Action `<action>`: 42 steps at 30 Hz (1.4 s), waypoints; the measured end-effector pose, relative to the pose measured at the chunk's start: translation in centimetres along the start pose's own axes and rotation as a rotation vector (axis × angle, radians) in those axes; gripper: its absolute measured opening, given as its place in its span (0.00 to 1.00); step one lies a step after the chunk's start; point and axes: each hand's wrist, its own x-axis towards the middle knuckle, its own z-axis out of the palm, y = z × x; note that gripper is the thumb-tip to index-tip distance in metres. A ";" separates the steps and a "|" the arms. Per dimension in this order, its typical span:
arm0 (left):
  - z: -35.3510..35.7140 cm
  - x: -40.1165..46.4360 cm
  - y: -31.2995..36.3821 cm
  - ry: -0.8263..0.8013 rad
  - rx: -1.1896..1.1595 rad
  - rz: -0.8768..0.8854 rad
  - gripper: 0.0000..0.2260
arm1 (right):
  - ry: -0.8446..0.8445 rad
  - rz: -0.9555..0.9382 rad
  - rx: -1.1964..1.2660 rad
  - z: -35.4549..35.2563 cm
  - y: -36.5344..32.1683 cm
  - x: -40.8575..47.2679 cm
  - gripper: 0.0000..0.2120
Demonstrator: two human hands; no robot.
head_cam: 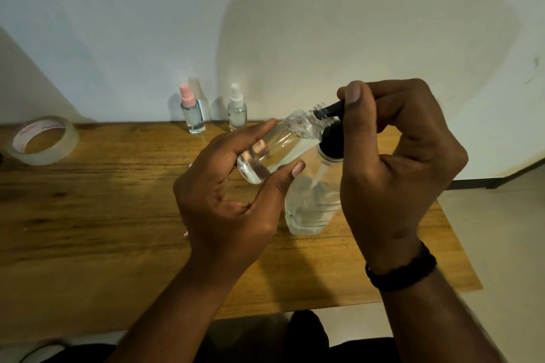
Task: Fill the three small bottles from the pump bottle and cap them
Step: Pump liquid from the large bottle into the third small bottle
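My left hand (233, 200) holds a small clear bottle (277, 147) tilted, its open threaded neck pointing up and to the right, with foam inside near the neck. My right hand (395, 162) grips the black pump head (333, 138) of the clear pump bottle (312, 203), which stands on the wooden table; the black nozzle reaches into the small bottle's neck. Two other small bottles stand at the table's back edge by the wall: one with a pink spray cap (191, 109), one with a white spray cap (236, 109).
A roll of clear tape (44, 141) lies at the far left of the wooden table (103, 215). A clear cap stands behind the pink-capped bottle. The white wall runs close behind the table. The table's right edge drops to a pale floor.
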 end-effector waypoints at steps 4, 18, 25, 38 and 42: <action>0.2 -0.1 0.0 -0.011 -0.026 -0.037 0.20 | 0.011 0.011 0.004 -0.1 0.1 0.0 0.11; 0.5 -0.1 0.7 -0.064 -0.174 -0.203 0.18 | -0.014 0.057 0.063 -0.2 0.0 -0.1 0.10; 0.5 0.1 0.7 -0.058 -0.267 -0.257 0.17 | -0.011 0.030 0.065 -0.3 -0.4 -0.2 0.04; 0.4 -0.1 0.1 -0.063 -0.344 -0.299 0.20 | 0.017 0.087 0.088 0.0 -1.7 -0.3 0.08; -0.1 0.7 -0.3 -0.033 -0.337 -0.289 0.23 | -0.078 0.389 0.082 -1.7 1.2 3.7 0.12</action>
